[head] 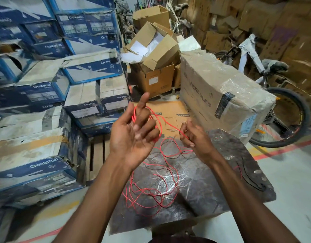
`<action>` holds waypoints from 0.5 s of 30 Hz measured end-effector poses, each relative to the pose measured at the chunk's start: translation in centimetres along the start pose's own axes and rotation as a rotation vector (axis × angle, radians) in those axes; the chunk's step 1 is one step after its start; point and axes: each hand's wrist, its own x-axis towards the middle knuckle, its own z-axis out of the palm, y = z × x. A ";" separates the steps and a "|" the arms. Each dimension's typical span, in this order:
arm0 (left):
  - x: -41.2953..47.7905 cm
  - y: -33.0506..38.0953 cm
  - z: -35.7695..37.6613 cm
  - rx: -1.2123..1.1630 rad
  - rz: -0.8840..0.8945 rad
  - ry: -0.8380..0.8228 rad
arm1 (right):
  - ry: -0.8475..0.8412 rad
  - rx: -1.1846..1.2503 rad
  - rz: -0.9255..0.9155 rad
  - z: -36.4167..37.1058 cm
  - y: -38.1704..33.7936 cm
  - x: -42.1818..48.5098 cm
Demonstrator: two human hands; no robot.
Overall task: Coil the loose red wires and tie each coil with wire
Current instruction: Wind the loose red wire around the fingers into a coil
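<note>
I am seeing the left hand [133, 132] raised palm-up near the middle of the view, fingers loosely spread and blurring, with turns of the red wire [151, 190] looping round them; whether the thumb is pressing the turns I cannot tell. At 3 o'clock from it, well apart, the right hand [193, 135] is curling its fingers and pinching the same red wire, which is sagging between the two hands. The rest of it is lying in a loose tangle on the dark table [212, 181] at 6 o'clock below both hands, partly passing behind the left forearm. A thin black wire [247, 176] is lying on the table at 4 o'clock, its end hard to make out. The wire's free ends are hiding in the tangle.
</note>
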 end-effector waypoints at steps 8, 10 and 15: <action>3.3 0.7 -1.2 -0.017 0.090 0.090 | -0.130 0.266 0.059 -1.7 -1.9 -0.6; 3.8 0.6 -0.9 0.057 0.120 0.123 | -0.124 0.237 0.058 -1.7 -2.2 -0.8; 5.3 1.5 -0.2 0.130 0.197 0.227 | -0.169 -0.100 -0.014 -1.1 -2.5 -2.1</action>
